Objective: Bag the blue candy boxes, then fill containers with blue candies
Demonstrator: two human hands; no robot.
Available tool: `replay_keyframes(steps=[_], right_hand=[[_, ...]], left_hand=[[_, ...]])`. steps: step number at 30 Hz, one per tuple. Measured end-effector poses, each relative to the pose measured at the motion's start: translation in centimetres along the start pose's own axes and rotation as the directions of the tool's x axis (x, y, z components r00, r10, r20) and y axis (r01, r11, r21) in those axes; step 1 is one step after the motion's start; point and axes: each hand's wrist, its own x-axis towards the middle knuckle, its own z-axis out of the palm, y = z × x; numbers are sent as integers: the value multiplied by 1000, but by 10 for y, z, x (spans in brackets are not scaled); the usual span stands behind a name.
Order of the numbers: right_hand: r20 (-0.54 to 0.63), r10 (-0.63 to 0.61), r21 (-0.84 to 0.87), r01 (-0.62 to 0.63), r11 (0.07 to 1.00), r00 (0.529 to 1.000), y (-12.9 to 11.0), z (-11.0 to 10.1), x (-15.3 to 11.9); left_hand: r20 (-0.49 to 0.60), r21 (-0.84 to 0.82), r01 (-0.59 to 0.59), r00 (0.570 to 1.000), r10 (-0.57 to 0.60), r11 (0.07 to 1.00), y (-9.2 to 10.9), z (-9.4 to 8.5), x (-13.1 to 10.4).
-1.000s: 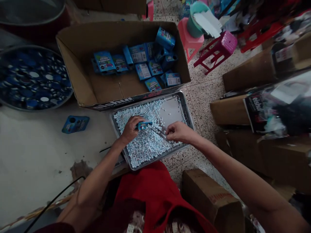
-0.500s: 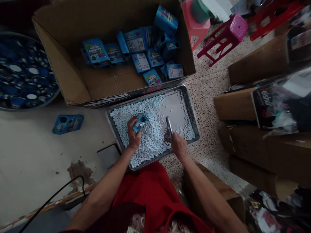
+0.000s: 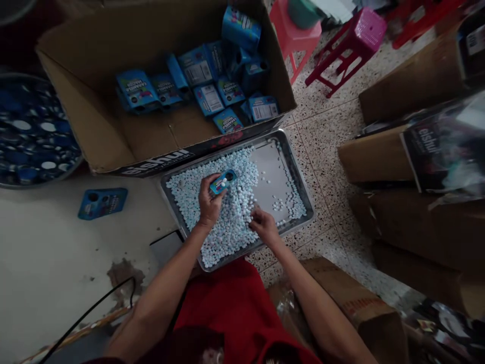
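Note:
My left hand [image 3: 210, 202] is closed round a small blue candy box [image 3: 223, 182], tilted above the tray. A dark round opening shows at the box's far end, and a few white candies lie on its face. Below it, a metal tray [image 3: 308, 194] holds a thick layer of small white and pale blue candies [image 3: 223, 230], heaped on the left. My right hand [image 3: 264, 226] is low at the heap's right edge, fingers curled on a metal scoop. The scoop itself is mostly hidden by the fingers and candies.
A cardboard carton [image 3: 151, 136] with several blue boxes stands beyond the tray. Another blue box [image 3: 102, 203] lies on the pale surface [image 3: 45, 253] at left, near a round tub [image 3: 38, 184] of blue items. Plastic stools [image 3: 350, 48] and cartons [image 3: 373, 162] stand right.
My right hand has moved left into the candy heap, and the metal scoop has swung out of plain sight. The candy box has turned slightly and shifted up and right.

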Motion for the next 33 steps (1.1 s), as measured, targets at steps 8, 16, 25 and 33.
replay_keyframes(steps=[8, 16, 25, 33], right_hand=[[134, -103, -123, 119, 985, 986, -74, -57, -26], [305, -1, -438, 141, 888, 953, -150, -78, -5], [348, 138, -503, 60, 862, 927, -189, -71, -4], [393, 147, -406, 28, 914, 908, -185, -74, -11]], left_hand=[[261, 113, -209, 949, 174, 971, 13, -64, 23], [413, 160, -322, 880, 233, 933, 11, -81, 21], [476, 254, -347, 857, 196, 903, 7, -86, 17], [488, 360, -371, 857, 167, 856, 20, -100, 10]])
